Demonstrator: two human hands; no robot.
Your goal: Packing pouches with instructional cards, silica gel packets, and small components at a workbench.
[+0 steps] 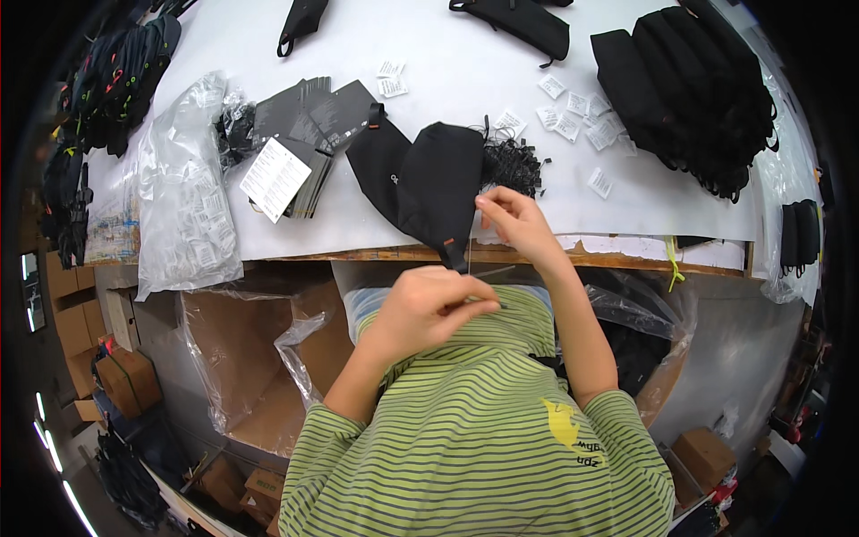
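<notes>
A black fabric pouch (440,174) lies at the table's front edge, its short strap with an orange tab hanging toward me. A second black pouch (379,166) rests partly beneath it on the left. My left hand (429,309) is just in front of the strap, fingers pinched together; whatever is in them is too small to name. At the pouch's right edge, my right hand (519,225) is raised with thumb and forefinger pinched, and what they hold cannot be made out. Behind that hand lies a tangled heap of thin black tag strings (514,167).
Left of the pouches are dark printed cards (313,112), a white card (276,179) and a clear plastic bag (188,192) of small packets. White labels (573,116) lie scattered at right, beside stacked black bags (684,98). Plastic-lined cartons (259,358) stand under the table.
</notes>
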